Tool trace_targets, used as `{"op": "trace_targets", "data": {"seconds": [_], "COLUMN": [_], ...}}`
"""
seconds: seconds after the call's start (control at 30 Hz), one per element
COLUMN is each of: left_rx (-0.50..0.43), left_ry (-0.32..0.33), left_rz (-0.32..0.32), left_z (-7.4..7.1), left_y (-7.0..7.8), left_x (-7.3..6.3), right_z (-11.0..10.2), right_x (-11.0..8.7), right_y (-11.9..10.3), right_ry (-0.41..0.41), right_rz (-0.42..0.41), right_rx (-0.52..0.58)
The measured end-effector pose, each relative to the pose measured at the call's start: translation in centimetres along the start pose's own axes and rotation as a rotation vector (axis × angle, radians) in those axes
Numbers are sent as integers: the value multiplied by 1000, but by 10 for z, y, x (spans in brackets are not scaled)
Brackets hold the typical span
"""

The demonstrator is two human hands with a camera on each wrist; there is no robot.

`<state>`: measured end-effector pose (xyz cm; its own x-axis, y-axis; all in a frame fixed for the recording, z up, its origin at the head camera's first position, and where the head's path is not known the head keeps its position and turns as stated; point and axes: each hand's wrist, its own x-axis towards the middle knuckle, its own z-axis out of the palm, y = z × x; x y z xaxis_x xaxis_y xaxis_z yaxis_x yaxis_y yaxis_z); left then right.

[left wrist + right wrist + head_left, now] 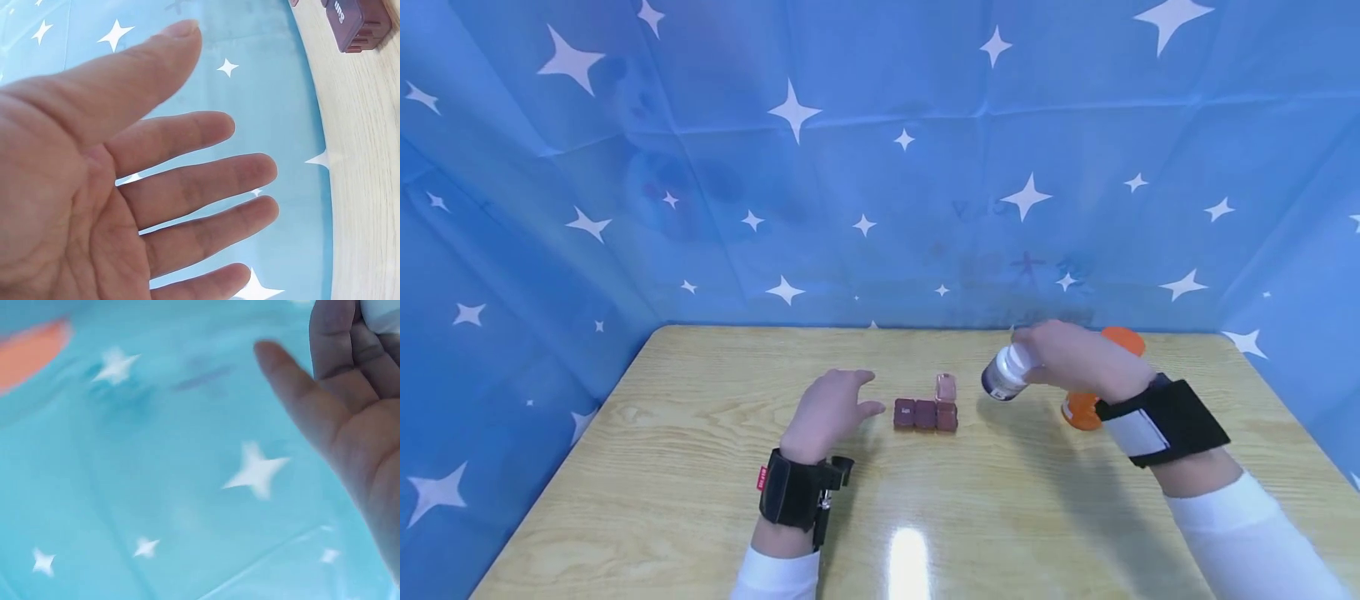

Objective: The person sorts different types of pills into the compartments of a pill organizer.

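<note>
My right hand (pixel 1071 358) grips a white bottle with a dark label (pixel 1003 377), tilted above the right half of the table. In the right wrist view its fingers (pixel 334 337) curl at a white part of the bottle (pixel 382 314), while the thumb stands apart. A maroon pill organizer (pixel 925 415) sits mid-table; its rightmost compartment's see-through lid (pixel 946 387) is up. Just left of the organizer is my left hand (pixel 827 412), holding nothing, its fingers spread in the left wrist view. White lettering marks a dark organizer compartment (pixel 359 22) there.
Behind my right hand and wrist, partly hidden, are an orange round top (pixel 1123 339) and a lower orange part (pixel 1081 411). A blue cloth with white stars (pixel 850 167) hangs along the back and sides of the wooden table (pixel 685 467).
</note>
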<state>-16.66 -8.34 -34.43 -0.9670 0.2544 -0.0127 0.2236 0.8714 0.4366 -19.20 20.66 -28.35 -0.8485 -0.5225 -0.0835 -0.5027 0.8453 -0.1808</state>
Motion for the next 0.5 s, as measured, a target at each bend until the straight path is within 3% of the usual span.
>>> {"op": "trace_targets", "data": {"seconds": [0.23, 0.5], "left_rx": [6, 18], "left_ry": [-6, -12], "left_rz": [-4, -1], "left_z": [-5, -4], "left_y": [1, 0], "left_x": [-1, -2], "right_z": [25, 55], "right_x": [-19, -28], "right_y": [-46, -75], "right_ry": [-48, -46], "right_rz": [-121, -215], "right_rx": [51, 63]}}
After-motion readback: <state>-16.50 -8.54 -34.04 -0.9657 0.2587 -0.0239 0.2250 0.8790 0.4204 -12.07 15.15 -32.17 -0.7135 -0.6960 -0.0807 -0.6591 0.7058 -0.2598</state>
